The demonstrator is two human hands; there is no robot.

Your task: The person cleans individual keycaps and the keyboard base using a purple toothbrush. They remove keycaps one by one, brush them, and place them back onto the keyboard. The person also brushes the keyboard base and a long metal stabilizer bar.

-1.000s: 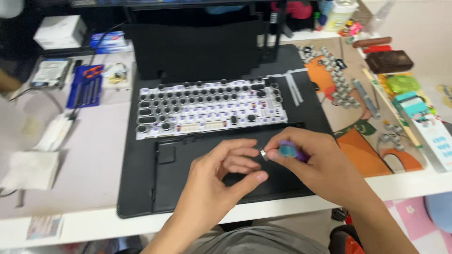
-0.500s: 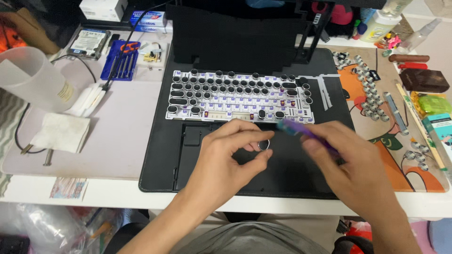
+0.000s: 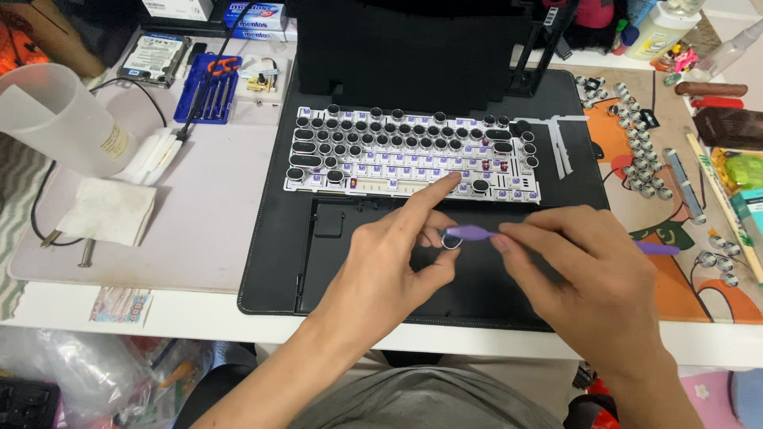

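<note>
Desk mat (image 3: 270,262): a black mat covers the middle of the white table, with the work laid out on it.
Keyboard (image 3: 413,155): a white board with round black keycaps lies flat above the hands; most positions carry caps, while a strip along the bottom row and several spots at lower right show bare purple switches.
Loose keycaps (image 3: 636,171): a scatter of round caps waits on the patterned mat to the right, well apart from the board, so by the look of it capping is largely done, with the last rows left.
Left hand (image 3: 389,262): forefinger stretched toward the bottom row, thumb and remaining fingers curled beside a small round part (image 3: 451,240) at the tool's tip.
Right hand (image 3: 588,278): fingers closed on a purple tool (image 3: 470,233), held level just below the board.
</note>
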